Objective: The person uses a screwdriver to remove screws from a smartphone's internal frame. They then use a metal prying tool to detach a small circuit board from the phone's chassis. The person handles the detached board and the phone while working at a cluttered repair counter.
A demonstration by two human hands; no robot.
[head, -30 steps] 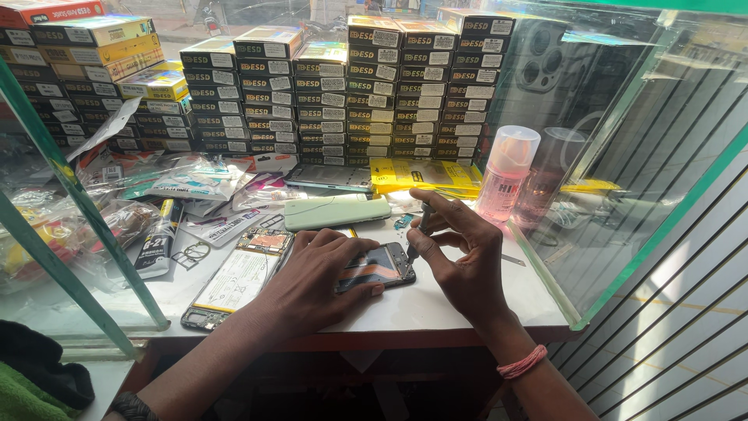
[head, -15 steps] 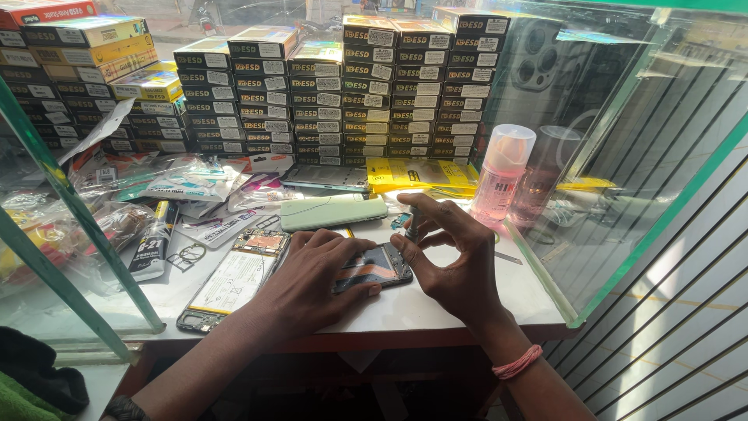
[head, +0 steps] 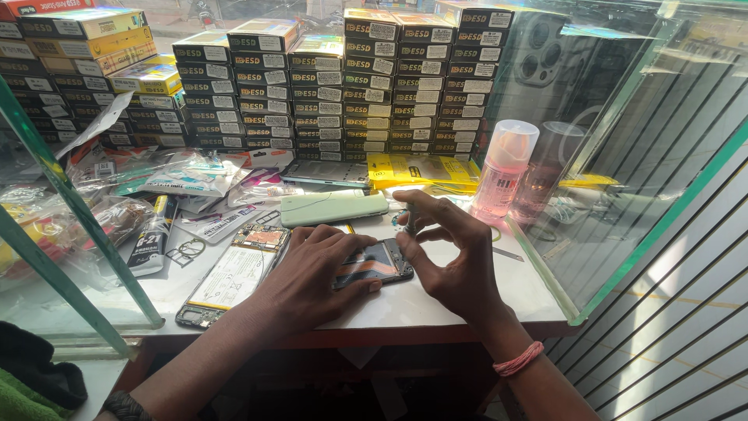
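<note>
1. The small dark opened phone with exposed orange and grey inner parts (head: 374, 263) lies flat on the white counter top (head: 436, 304), near its front edge, between the two hands.
2. The left hand (head: 312, 277) lies palm-down over the phone's left part, fingers spread and pressing on it — holding it flat rather than gripping round it.
3. The right hand (head: 452, 261) stands at the phone's right end, its fingers curled, the thumb and forefinger tips drawn close together just above that end; whether they pinch something small cannot be told. A pink band sits on that wrist.
4. Just left of the left hand lies a long opened phone with a white battery and a bare circuit board (head: 230, 277); behind the hands lies a pale green phone back cover (head: 333, 207).
5. To the right a pink translucent spray bottle (head: 505, 170) stands by the green-edged glass side wall (head: 623, 234), which closes off that side; bare counter lies only in front of and right of the phone.
6. Stacked dark and yellow flat boxes (head: 327, 86) wall off the back.
7. Against the frames before, both hands have stayed on the phone — only the right fingers have shifted slightly.
</note>
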